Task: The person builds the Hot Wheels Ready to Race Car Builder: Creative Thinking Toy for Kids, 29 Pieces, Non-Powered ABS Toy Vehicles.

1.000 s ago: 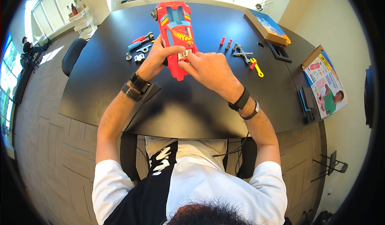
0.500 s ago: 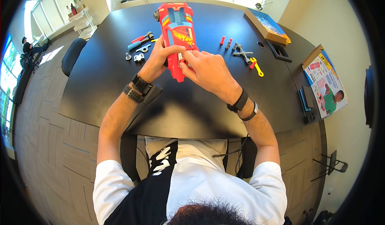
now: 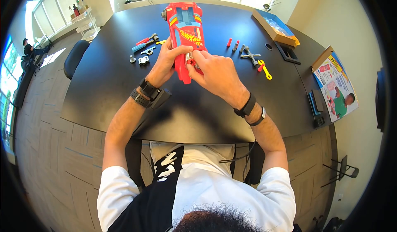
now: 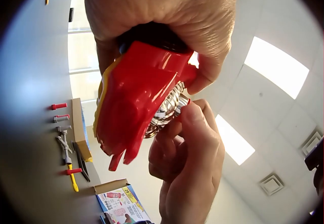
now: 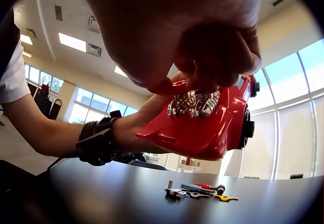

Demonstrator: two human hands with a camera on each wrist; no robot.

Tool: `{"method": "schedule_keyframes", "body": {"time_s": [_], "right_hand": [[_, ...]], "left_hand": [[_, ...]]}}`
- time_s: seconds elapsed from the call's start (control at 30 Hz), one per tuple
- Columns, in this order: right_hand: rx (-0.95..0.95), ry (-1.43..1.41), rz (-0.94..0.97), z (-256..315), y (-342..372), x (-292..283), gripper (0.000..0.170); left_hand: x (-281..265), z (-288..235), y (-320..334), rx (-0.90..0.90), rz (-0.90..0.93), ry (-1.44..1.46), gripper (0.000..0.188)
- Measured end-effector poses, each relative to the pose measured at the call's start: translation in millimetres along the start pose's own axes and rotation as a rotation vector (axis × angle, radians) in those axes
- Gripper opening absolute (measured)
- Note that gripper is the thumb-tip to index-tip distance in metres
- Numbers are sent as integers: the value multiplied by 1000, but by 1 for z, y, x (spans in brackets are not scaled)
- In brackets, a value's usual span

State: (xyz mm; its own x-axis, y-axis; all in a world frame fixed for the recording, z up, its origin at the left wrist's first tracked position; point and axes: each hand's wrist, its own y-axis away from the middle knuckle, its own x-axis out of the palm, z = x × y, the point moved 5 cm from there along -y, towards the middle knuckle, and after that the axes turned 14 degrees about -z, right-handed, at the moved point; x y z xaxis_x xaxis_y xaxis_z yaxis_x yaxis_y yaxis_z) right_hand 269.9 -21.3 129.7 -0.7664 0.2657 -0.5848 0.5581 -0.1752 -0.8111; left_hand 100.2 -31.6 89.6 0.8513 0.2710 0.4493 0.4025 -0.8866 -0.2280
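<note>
Near table edge (image 3: 190, 142) at 6 o'clock; wide stretch of tabletop (image 3: 198, 116) from it up to the hands, so I read plenty of room on that side. Both hands together on the one red toy car (image 3: 186, 31), held up above the table, nose toward the person. Left hand (image 3: 168, 59) clamped round its side, thumb on top. Right hand (image 3: 219, 72) has thumb and curled fingers pinching a small red piece (image 5: 179, 87) at the chrome engine (image 5: 195, 103); exact seating hidden by the fingers. In my head view the car's tail overlaps the far table edge at 12.

At 9 from the car, I count one blue-handled tool (image 3: 139, 47), one red-handled tool (image 3: 142, 40), one grey peg (image 3: 132, 58), one black-and-white block (image 3: 143, 60), one pale flat part (image 3: 148, 50), one yellow part (image 3: 160, 42) partly behind the hand. At 3 to 4: three pegs (image 3: 235, 46) in a row, one grey cross wrench (image 3: 250, 55), one yellow wrench (image 3: 264, 69) with a red peg (image 3: 260, 67) against it.

Farther out: cardboard tray (image 3: 258, 19) at 2–3, black tray (image 3: 295, 59) at 3, printed box (image 3: 337, 83) at 4.

Versus a second ago: car and left hand shifted slightly toward 3; loose parts unmoved.
</note>
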Motion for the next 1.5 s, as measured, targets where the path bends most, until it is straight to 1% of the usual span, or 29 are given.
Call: {"method": "schedule_keyframes", "body": {"time_s": [0.2,0.3,0.37,0.4,0.47,0.5,0.53,0.57,0.6,0.63,0.67,0.73,0.77,0.8,0.83,0.9,0.93,0.97,1.03,1.07,1.1,1.17,1.2,1.23,1.27,1.3,1.37,1.4,1.5], "right_hand": [[33,-26,-1,-3,2,8,26],[101,-7,16,-6,2,8,28],[165,-89,27,-15,1,9,38],[171,-87,30,-23,1,6,38],[486,-243,35,-60,0,-2,48],[518,-158,38,-87,4,0,53],[453,-12,-43,-117,11,5,50],[457,140,-45,-146,19,6,46],[585,214,20,-189,36,13,35],[597,299,-23,-236,59,19,36],[608,384,-69,-277,86,22,43],[854,481,13,-334,136,18,68],[945,490,80,-347,153,16,87],[1004,510,69,-360,172,16,80],[1002,511,72,-371,186,18,80],[1134,301,49,-389,214,25,57],[1116,196,-65,-385,217,23,35],[1116,191,-57,-384,220,23,35],[935,228,-233,-377,207,12,27],[879,202,-230,-369,195,9,20],[879,199,-223,-362,185,9,20],[1025,-471,-361,-330,158,17,18],[1029,-466,-359,-309,143,12,18],[934,-517,-252,-279,122,11,19],[836,-567,-146,-248,102,10,20],[841,-567,-145,-220,89,7,20],[615,-484,-57,-155,62,-1,20],[616,-484,-55,-135,55,-3,20],[571,-578,47,-79,39,-2,21]], "left_hand": [[3,3,1,22,-29,27,46],[3,11,-1,15,-18,59,44],[1,14,-1,15,-46,67,42],[1,17,-1,8,-44,68,42],[-1,23,3,-102,-106,187,40],[-4,26,4,-108,-108,190,40],[-7,30,3,-143,-97,226,40],[-8,33,3,-177,-86,261,40],[-8,33,5,-182,-98,271,39],[-10,35,6,-185,-98,273,39],[-11,37,5,-204,-84,289,42],[-12,37,4,-214,-73,308,44],[-12,37,6,-222,-89,329,47],[-12,39,7,-233,-106,350,51],[-14,41,6,-234,-108,353,51],[-14,43,2,-212,-35,358,57],[-16,45,0,-215,-40,359,57],[-17,48,-1,-208,-39,375,58],[-22,51,-4,-200,-51,390,60],[-23,52,-4,-189,-54,386,61],[-24,54,-4,-178,-54,384,63],[-22,52,-2,-173,-46,376,62],[-24,51,-4,-115,-64,333,61],[-25,50,-4,-56,-82,288,61],[-25,49,-3,-45,-88,272,61],[-26,51,-2,-49,-89,272,61],[-29,52,-2,-27,-87,258,61],[-30,53,-2,-29,-88,259,61],[-35,55,-2,-7,-118,240,61]]}}
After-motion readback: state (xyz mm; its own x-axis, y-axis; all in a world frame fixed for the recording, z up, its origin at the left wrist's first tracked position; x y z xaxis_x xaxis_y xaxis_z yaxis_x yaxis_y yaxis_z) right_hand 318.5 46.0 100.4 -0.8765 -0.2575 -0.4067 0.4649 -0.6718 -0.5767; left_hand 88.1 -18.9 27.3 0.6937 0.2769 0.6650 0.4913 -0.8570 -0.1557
